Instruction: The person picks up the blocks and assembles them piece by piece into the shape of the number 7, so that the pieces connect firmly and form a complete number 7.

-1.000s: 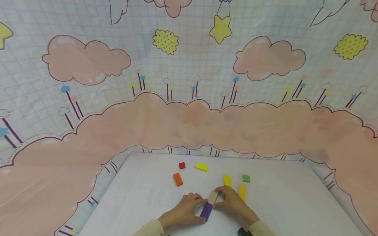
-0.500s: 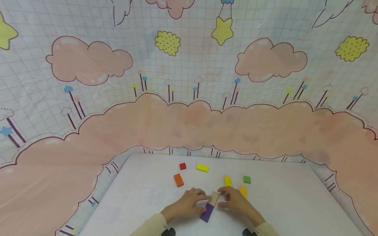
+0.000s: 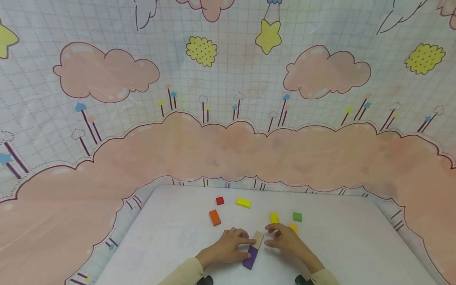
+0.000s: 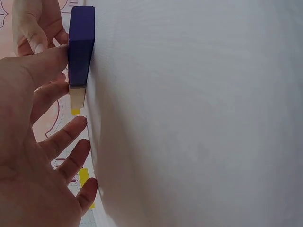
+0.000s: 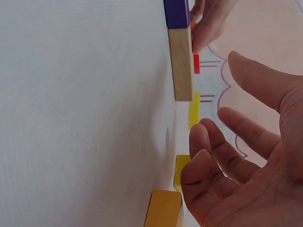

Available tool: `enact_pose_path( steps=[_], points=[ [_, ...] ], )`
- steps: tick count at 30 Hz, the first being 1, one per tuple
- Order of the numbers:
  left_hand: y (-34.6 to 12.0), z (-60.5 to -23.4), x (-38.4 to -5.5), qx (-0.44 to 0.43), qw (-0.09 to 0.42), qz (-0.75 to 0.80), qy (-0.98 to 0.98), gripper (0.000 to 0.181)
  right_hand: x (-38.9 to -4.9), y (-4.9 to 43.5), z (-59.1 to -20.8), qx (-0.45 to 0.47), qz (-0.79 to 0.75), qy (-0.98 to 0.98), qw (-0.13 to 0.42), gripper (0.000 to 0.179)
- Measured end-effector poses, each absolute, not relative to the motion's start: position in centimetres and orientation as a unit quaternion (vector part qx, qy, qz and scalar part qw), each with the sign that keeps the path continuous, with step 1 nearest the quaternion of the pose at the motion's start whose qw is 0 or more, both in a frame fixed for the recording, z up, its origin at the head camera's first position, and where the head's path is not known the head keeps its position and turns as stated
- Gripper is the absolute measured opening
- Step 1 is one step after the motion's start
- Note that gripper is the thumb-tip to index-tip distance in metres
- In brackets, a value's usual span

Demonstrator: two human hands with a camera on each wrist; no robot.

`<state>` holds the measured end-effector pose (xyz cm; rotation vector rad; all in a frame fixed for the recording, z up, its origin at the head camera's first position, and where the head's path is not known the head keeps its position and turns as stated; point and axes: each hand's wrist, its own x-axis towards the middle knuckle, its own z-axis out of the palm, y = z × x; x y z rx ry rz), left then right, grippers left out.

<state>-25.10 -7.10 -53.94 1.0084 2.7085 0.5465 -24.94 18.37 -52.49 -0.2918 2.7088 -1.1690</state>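
A purple block and a plain wooden block lie end to end on the white table, making one slanted row. My left hand is along the row's left side. Its thumb touches the side of the purple block and its index fingertip is at the wooden block; the other fingers spread loosely in the left wrist view. My right hand is to the right of the row, with a gap between its fingers and the wooden block. In the right wrist view its fingers are relaxed and hold nothing.
Behind the hands lie a red cube, an orange block, a yellow block, another yellow block and a green cube. An orange-yellow block is partly hidden by my right hand. Patterned cloth rises behind the table.
My right hand has come away from the wooden block and shifted right. My left thumb and index finger have moved up along the row, which has hardly moved.
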Motion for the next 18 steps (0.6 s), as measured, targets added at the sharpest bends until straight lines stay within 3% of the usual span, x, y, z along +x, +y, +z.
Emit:
enact_pose_path(
  steps=[18],
  points=[
    [-6.86,-53.64,-24.76,0.331,0.091,0.191,0.92,0.044,-25.37,19.3,-52.35,-0.091,-0.4,0.91,0.055,0.044]
  ],
)
